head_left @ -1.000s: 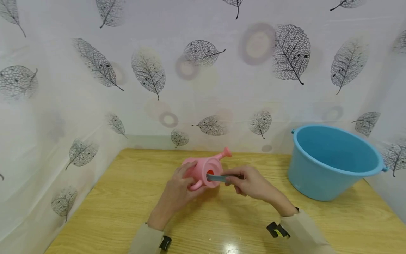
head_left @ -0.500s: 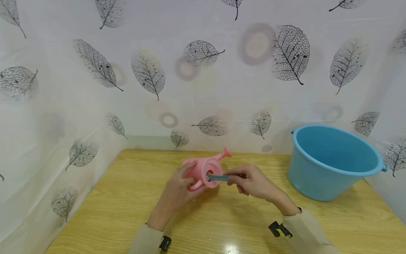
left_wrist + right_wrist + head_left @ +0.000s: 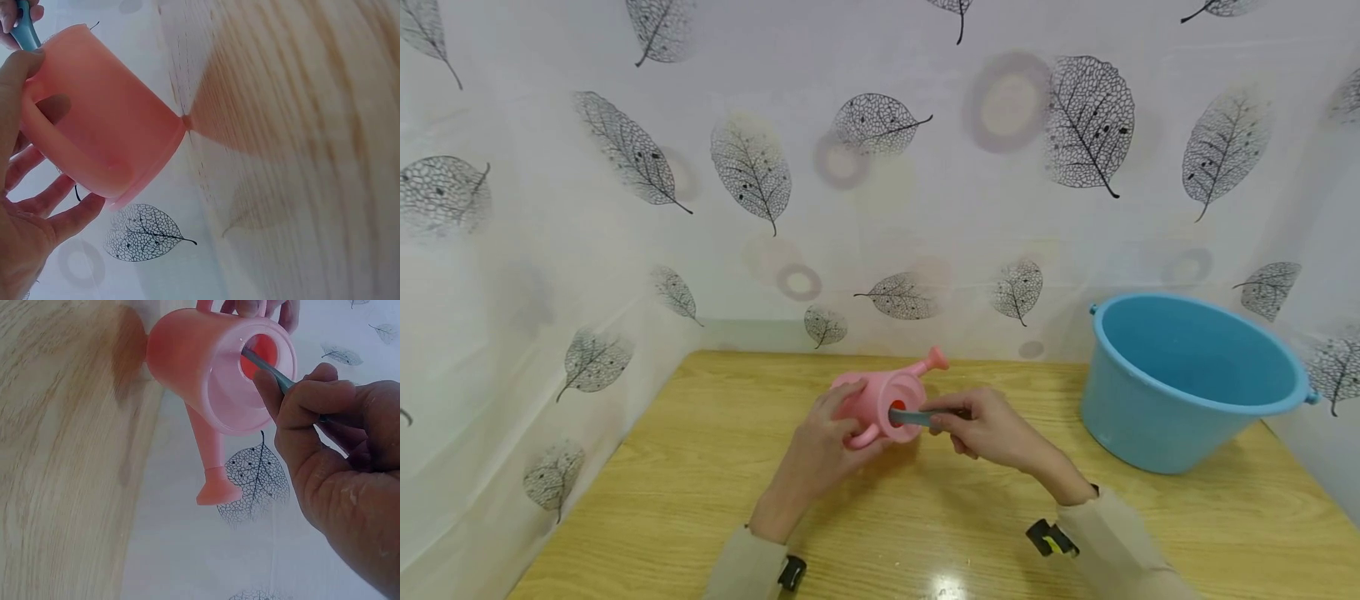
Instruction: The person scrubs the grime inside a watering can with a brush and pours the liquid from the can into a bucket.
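Note:
A pink watering can (image 3: 863, 400) is tilted over the table so that its round opening faces right, with red showing inside. My left hand (image 3: 820, 442) holds the can round its body near the handle (image 3: 75, 150), fingers spread underneath in the left wrist view. My right hand (image 3: 992, 425) pinches a slim blue-grey brush (image 3: 913, 417) between thumb and fingers. The brush's tip goes in through the opening and is hidden inside. In the right wrist view, the brush (image 3: 269, 369) leans against the edge of the opening, and the spout (image 3: 209, 444) points down the picture.
A large blue bucket (image 3: 1150, 425) stands at the right on the wooden table (image 3: 700, 467). Behind and to the left hangs a pale curtain (image 3: 880, 217) with a dark leaf pattern.
Half a second ago the brush was drawn slightly out, its pale bristles showing at the opening. Now my right hand has moved left and the tip is back inside. The can stays put.

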{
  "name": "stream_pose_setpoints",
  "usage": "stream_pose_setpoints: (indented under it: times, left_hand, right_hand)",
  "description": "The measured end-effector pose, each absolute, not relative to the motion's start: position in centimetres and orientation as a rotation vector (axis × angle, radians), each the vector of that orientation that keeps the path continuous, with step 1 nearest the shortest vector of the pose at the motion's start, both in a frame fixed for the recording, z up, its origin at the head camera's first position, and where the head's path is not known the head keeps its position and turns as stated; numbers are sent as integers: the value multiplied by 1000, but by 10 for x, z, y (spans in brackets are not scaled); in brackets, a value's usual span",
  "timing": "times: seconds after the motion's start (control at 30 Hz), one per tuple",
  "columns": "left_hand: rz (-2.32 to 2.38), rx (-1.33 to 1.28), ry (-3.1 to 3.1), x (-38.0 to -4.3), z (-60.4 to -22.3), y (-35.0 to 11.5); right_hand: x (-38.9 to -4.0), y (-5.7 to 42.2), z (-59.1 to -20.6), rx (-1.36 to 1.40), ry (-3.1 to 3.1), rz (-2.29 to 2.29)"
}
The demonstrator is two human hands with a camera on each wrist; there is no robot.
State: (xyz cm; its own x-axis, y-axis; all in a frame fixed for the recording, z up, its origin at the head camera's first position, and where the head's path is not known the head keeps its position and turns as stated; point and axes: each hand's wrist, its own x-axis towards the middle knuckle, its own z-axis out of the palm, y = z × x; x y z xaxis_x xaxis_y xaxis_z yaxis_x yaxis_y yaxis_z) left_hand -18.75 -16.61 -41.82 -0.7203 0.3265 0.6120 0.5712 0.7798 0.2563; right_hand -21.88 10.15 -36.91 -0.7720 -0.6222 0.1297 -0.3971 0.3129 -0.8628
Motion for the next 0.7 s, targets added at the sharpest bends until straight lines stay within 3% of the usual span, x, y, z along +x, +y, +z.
stream_pose_setpoints:
  times: [0.7]
  left_hand:
    - [-572, -668, -2420, -187, -417, -166]
  right_hand:
    - [-222, 81, -374, -936, 2389, -1414]
